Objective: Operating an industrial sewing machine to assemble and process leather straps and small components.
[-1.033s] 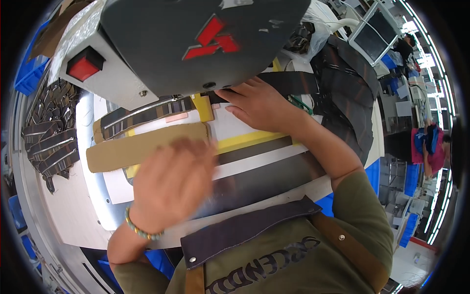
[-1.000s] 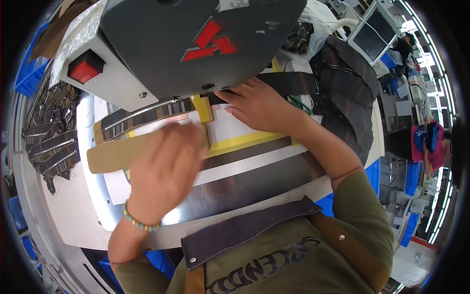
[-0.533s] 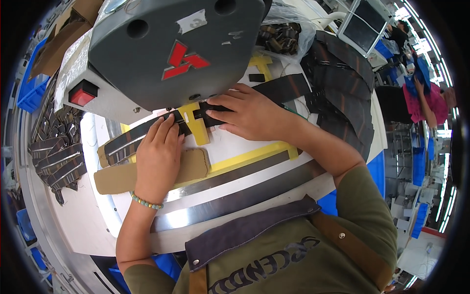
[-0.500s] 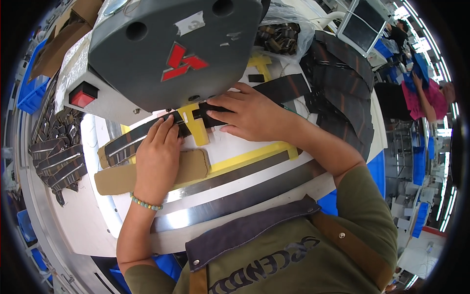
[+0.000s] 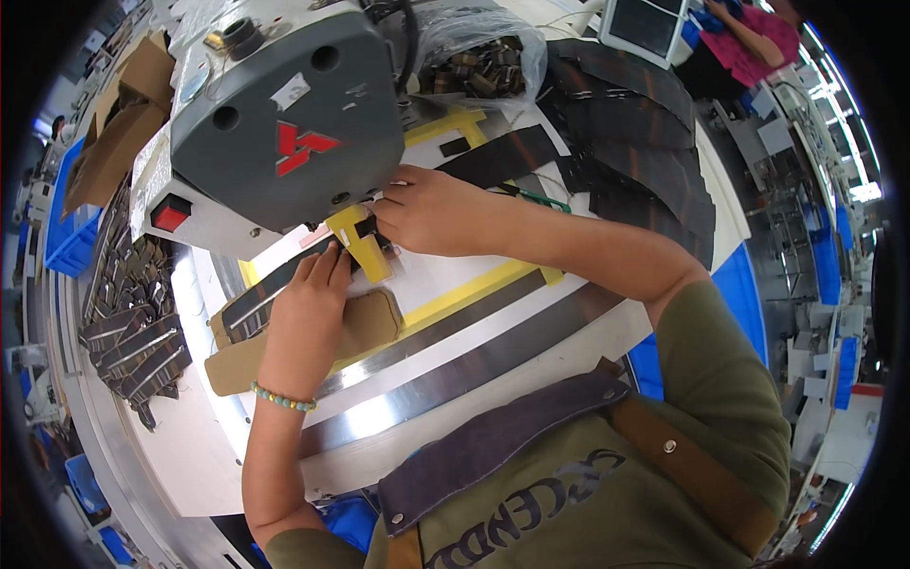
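Observation:
The grey sewing machine head (image 5: 284, 119) with a red emblem hangs over the work area and hides the needle. Under its front edge stands a yellow T-shaped piece (image 5: 368, 254), with a hand on either side. My left hand (image 5: 313, 308) lies with fingers stretched out, tips on a dark strip with a pale line (image 5: 251, 316). My right hand (image 5: 431, 213) has its fingers drawn together on dark fabric just right of the yellow piece; its thumb is hidden. A dark striped fabric strip (image 5: 507, 156) reaches back right beyond that hand. Whether both strips join cannot be seen.
Brown cardboard pieces (image 5: 284, 356) lie by my left wrist. Striped pieces (image 5: 142, 356) are heaped at the left, and dark fabric panels (image 5: 630, 133) at the right. Behind are a clear bag (image 5: 474, 57) and a screen (image 5: 645, 24). Green-handled snips (image 5: 540, 197) lie beyond my right forearm.
The view has shifted, so the machine and bench sit differently. My right hand's fingers, spread before, are now drawn together at the yellow piece. My left hand stays on the strip.

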A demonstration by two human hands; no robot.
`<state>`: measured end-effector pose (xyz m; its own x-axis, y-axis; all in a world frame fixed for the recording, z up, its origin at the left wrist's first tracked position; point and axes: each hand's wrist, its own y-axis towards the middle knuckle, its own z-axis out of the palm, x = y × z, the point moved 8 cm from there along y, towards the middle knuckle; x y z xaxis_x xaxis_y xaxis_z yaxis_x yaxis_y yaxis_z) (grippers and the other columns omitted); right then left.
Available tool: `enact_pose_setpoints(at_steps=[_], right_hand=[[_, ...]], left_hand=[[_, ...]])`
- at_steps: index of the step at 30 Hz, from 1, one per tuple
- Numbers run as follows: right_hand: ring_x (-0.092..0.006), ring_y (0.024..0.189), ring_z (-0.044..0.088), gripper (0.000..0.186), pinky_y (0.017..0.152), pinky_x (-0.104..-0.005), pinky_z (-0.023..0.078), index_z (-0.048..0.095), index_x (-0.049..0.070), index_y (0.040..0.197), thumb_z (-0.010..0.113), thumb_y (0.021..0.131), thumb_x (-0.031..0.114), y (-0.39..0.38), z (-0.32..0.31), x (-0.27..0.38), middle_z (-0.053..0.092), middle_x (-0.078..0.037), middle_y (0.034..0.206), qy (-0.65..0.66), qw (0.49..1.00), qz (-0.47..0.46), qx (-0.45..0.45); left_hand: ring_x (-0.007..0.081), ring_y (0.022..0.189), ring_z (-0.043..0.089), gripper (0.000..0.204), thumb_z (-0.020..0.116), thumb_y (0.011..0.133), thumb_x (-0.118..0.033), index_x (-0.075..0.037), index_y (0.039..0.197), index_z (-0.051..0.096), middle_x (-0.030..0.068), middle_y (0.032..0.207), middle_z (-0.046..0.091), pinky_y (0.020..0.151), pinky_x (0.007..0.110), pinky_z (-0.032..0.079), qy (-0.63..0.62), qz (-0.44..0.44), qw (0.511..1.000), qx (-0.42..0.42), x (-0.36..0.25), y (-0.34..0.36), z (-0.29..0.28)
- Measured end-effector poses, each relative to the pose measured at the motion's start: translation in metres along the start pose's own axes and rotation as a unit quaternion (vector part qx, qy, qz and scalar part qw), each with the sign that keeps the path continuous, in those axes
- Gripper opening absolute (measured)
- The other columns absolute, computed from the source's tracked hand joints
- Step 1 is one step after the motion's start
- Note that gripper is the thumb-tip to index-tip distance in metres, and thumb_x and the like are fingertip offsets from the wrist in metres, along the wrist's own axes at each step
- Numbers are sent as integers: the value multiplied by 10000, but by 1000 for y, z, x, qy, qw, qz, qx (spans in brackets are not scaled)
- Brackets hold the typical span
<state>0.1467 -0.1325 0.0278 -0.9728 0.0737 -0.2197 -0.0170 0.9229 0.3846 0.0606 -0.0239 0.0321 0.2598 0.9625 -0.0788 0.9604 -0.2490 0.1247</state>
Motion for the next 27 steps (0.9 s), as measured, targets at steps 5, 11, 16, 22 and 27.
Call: enact_pose_setpoints(at_steps=[5, 11, 16, 22, 27], right_hand=[[-240, 817, 651, 165, 880, -414, 494, 749, 8, 871, 690, 799, 144, -14, -42, 52, 656, -89, 833, -30, 998, -50, 5], [-236, 830, 662, 139, 783, -394, 513, 736, 65, 872, 701, 848, 197, -17, -88, 86, 664, -88, 851, 38, 998, 8, -43], [-259, 909, 700, 207, 789, -398, 539, 738, 84, 1075, 720, 926, 225, -78, -74, -6, 707, -55, 953, 7, 975, 190, 112], [-261, 1012, 716, 243, 847, -402, 575, 731, 28, 1110, 700, 874, 80, -126, -29, -59, 716, -59, 1083, -80, 925, 292, 231], [-368, 1076, 700, 291, 959, -478, 550, 684, -4, 1261, 602, 1028, 151, -86, -39, -50, 709, -144, 1217, 274, 920, 274, 54]], left_hand=[[343, 1119, 703, 484, 790, 874, -129, 67, 1305, 686, 208, 1262, 722, 925, 410, 606, -75, -25, 996, 51, -18, -19, -9], [316, 978, 680, 389, 775, 842, -100, 55, 1194, 716, 127, 1033, 689, 790, 407, 566, 18, 136, 979, -148, -67, -21, -15], [275, 964, 677, 344, 692, 835, -26, 51, 1169, 723, 108, 1026, 686, 775, 384, 565, 51, 115, 982, -138, -61, -30, -9], [253, 970, 724, 269, 732, 873, -43, 24, 1132, 756, 105, 1023, 732, 761, 349, 581, 89, 161, 958, -220, -70, -38, -27], [244, 958, 731, 243, 744, 884, -44, 20, 1118, 764, 104, 1024, 742, 752, 345, 578, 82, 186, 951, -234, -78, -29, -31]])
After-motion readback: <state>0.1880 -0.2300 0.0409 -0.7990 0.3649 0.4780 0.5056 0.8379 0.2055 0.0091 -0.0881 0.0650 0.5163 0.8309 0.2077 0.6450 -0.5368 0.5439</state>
